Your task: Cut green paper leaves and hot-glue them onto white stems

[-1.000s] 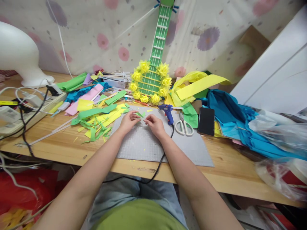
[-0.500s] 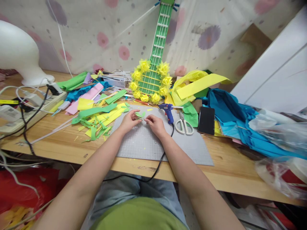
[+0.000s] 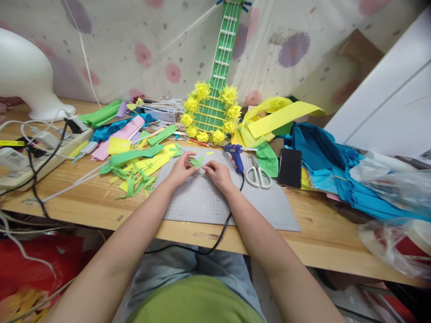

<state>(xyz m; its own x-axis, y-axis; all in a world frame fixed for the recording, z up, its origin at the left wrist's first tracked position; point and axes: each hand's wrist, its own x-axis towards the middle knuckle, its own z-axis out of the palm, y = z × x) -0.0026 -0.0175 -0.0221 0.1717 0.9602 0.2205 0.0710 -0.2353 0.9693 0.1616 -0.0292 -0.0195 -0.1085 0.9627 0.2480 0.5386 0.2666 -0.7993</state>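
Over the grey cutting mat [image 3: 195,204], both hands meet at a small green paper leaf sprig [image 3: 197,162]. My left hand [image 3: 183,169] pinches the sprig between thumb and fingers. Close beside it, my right hand [image 3: 218,173] has its fingertips pressed together at the sprig's lower end; what they grip there is too small to make out. A blue glue gun [image 3: 236,158] lies just right of my right hand, with white-handled scissors [image 3: 258,176] past it. Another green leaf piece [image 3: 176,150] rests on the mat behind my left hand.
Behind the mat stands a green paper guitar [image 3: 212,112] ringed with yellow paper flowers. Green and yellow scraps [image 3: 138,168] lie to the left, near a power strip [image 3: 47,154]. A phone [image 3: 290,168] and blue crepe paper [image 3: 336,170] are on the right. The glue gun's black cord [image 3: 222,235] crosses the mat.
The hands stay almost in place, with the green sprig turned slightly between the fingers so its leaves show more. The view has shifted a little.
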